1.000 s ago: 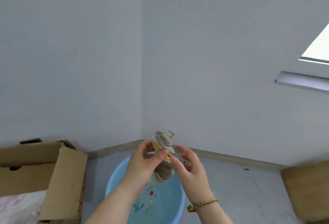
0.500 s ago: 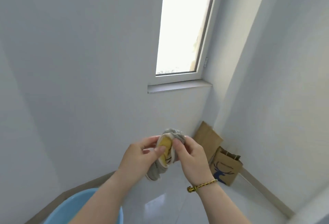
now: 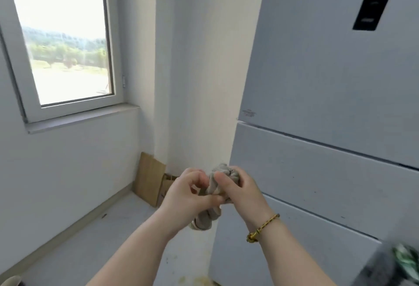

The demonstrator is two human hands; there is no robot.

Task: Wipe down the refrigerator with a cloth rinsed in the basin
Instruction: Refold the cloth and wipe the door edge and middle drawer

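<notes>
Cloth (image 3: 215, 187): bunched, being held just beside the refrigerator (image 3: 317, 104), at its left edge; left grip (image 3: 188, 197) and right grip (image 3: 241, 192) both clenching it, probably refolding it for wiping

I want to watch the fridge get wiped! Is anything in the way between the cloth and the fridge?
Nothing visible is. The left hand and right hand hold the bunched cloth in open air beside the refrigerator, with no object between them.

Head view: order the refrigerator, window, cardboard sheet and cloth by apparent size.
1. refrigerator
2. window
3. cardboard sheet and cloth: similar; cloth is bunched, partly covered, nearer the camera, so unranked.
</notes>
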